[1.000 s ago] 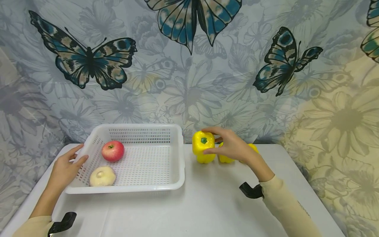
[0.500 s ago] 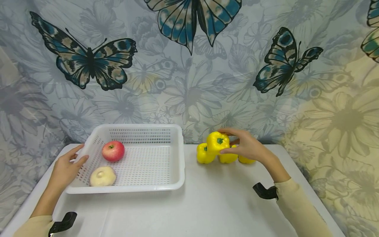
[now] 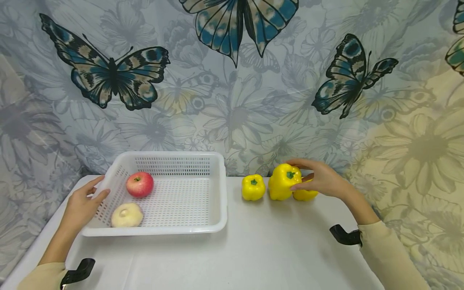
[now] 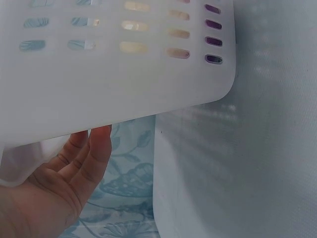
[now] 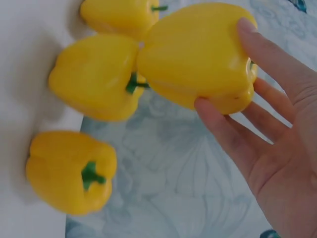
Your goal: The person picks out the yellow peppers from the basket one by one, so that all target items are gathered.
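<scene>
My right hand (image 3: 320, 179) grips a yellow bell pepper (image 5: 195, 54) between thumb and fingers, raised above the table. Below it and partly hidden in the head view, another yellow bell pepper (image 5: 94, 77) sits on the table. One more bell pepper (image 3: 253, 187) stands to the left, and another bell pepper (image 3: 305, 195) lies to the right, partly behind my hand. At the left end of a white slotted basket (image 3: 217, 217), my left hand (image 3: 79, 205) holds the rim; its fingertips are hidden behind the basket corner in the left wrist view.
Inside the basket lie a red apple (image 3: 139, 184) and a pale cream, round thing with a nub (image 3: 127, 215), both toward its left side. A white table (image 3: 253, 249) bears everything. Behind it hangs a flowered cloth with butterflies (image 3: 114, 76).
My right hand has carried the bell pepper rightward, from over the leftmost pepper to over the middle one. The left hand and the basket stay where they were.
</scene>
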{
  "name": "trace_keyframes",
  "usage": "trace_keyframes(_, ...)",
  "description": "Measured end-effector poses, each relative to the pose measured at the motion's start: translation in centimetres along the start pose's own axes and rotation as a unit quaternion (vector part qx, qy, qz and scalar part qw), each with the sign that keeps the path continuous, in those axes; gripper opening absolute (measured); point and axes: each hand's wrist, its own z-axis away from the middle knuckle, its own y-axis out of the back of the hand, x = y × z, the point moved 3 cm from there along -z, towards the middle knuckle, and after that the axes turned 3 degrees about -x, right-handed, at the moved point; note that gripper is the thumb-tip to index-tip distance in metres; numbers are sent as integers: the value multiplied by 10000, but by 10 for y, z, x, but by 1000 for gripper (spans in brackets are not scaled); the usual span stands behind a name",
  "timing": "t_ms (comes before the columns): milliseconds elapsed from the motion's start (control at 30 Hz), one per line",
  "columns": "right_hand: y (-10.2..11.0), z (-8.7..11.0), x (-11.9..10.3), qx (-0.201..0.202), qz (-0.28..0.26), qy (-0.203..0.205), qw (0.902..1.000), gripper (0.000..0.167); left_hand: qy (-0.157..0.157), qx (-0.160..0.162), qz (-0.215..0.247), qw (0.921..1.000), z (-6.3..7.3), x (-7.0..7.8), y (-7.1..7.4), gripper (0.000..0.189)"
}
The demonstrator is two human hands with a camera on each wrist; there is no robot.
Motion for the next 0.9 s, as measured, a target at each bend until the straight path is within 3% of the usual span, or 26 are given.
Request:
trace_keyframes(300,17,18,17,-111,-232,-472,9986,70,90,-42,14,10000,0,0,-2,60)
trace_keyframes(633,38,29,23,101,22,-718,9974,71,163,-41,17,9999,1,1,-2,60)
trace_keyframes(900,56,45,46,211,475,-813,9953,72,193,-40,32,9998,1,1,-2,60)
